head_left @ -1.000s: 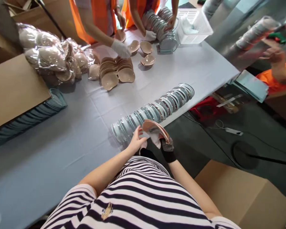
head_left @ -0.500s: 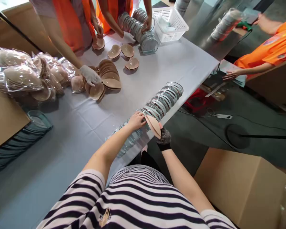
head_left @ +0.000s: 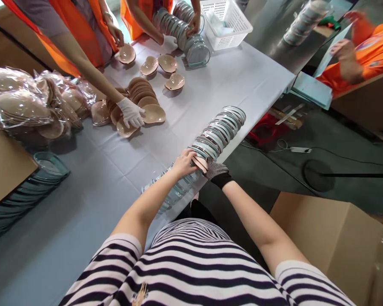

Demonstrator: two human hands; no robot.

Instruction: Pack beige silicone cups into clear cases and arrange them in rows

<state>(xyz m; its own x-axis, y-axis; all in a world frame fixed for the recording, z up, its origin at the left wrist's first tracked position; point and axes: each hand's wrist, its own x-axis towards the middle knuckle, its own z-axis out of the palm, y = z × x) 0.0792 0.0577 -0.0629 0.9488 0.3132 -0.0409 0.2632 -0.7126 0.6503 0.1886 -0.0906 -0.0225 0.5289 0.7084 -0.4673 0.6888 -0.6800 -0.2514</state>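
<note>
Both hands meet at the long row of clear plastic shells (head_left: pixel 210 142) lying along the table's (head_left: pixel 92 178) near edge. The bare left hand (head_left: pixel 184 162) curls its fingers onto the row, steadying it; the gloved right hand (head_left: pixel 216 169) pinches one beige foam cup (head_left: pixel 199 162) against the same spot. Seating the cup well likely means holding the shell firm and sliding the cup in squarely. Beyond the row, three loose cups (head_left: pixel 164 70) lie by a second shell stack (head_left: pixel 191 42), and one white basket (head_left: pixel 225 21).
</note>
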